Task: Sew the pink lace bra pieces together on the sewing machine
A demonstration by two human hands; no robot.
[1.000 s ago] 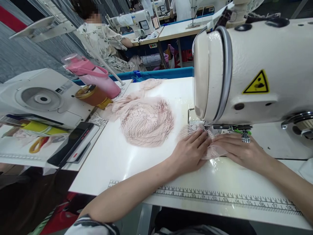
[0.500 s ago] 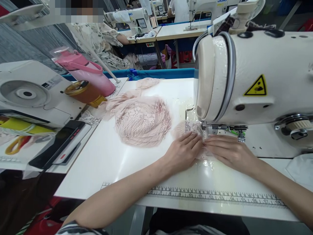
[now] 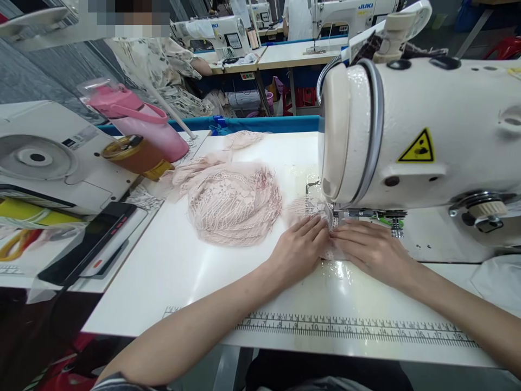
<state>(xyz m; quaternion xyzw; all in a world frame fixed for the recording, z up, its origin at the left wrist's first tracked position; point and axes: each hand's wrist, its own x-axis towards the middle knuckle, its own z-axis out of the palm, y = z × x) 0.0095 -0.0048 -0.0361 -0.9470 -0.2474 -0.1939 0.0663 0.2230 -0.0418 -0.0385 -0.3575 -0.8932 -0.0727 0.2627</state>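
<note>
A white sewing machine (image 3: pixel 419 130) stands on the white table (image 3: pixel 195 271). A small pink lace piece (image 3: pixel 303 209) lies under its head, partly hidden by my hands. My left hand (image 3: pixel 299 250) lies flat on the lace with fingers stretched toward the needle area. My right hand (image 3: pixel 372 250) also rests flat on it, fingers pointing left and meeting the left fingertips. A pile of pink lace pieces (image 3: pixel 234 203) sits to the left of my hands.
A pink bottle (image 3: pixel 138 125) and a brown jar (image 3: pixel 130 155) lie at the left beside a white machine unit (image 3: pixel 49 163) and a black control panel (image 3: pixel 87 241). A printed ruler (image 3: pixel 358 328) runs along the table's front edge. A person sits at another sewing table behind.
Both hands have shifted slightly left and closer to the needle with the lace under them; the view has also drifted.
</note>
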